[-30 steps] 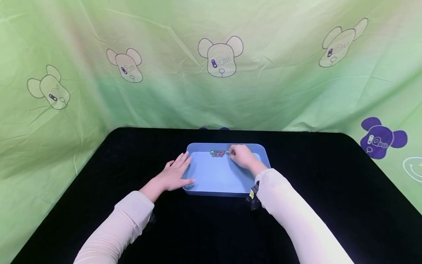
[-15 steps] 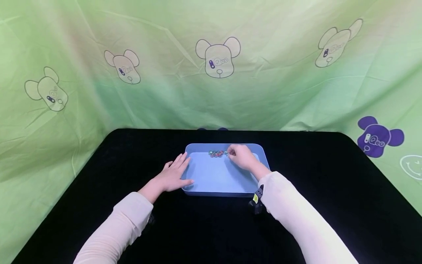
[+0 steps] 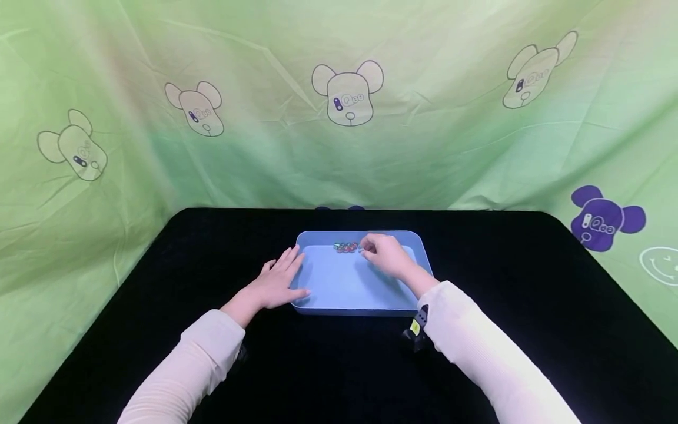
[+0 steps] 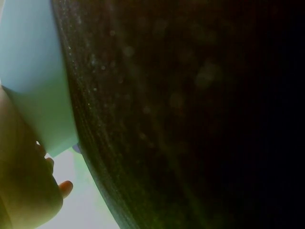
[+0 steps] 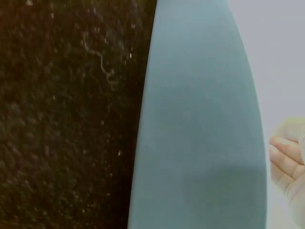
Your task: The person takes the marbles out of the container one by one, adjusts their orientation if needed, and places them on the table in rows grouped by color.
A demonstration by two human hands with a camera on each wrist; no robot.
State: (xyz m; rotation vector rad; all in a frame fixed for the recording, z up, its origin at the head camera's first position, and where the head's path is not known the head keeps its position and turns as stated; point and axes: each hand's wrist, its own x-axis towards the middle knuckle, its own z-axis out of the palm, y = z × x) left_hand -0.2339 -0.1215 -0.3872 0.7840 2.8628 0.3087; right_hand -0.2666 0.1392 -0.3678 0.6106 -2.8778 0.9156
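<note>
A shallow light-blue tray (image 3: 349, 282) sits on the black tabletop in the head view. Near its far wall, several small glass marbles (image 3: 345, 248), reddish and green, lie close together in short rows. Just right of them, my right hand (image 3: 389, 255) reaches down with curled fingers, and a greenish marble (image 3: 361, 248) shows at the thumb and fingertips. My left hand (image 3: 275, 284) rests spread over the tray's left rim, thumb on the near left part. In the right wrist view, the tray's outer wall (image 5: 200, 114) hides most of the work; curled fingers (image 5: 286, 155) show beyond it.
Black cloth (image 3: 328, 365) covers the table around the tray. A green curtain (image 3: 265, 159) with printed bear heads hangs behind and along the sides. A black wrist camera (image 3: 415, 333) hangs below my right sleeve, near the tray's front right corner.
My right hand has shifted slightly towards me and left, its thumb and finger now a little farther apart at the marble. My left hand has kept its place on the rim.
</note>
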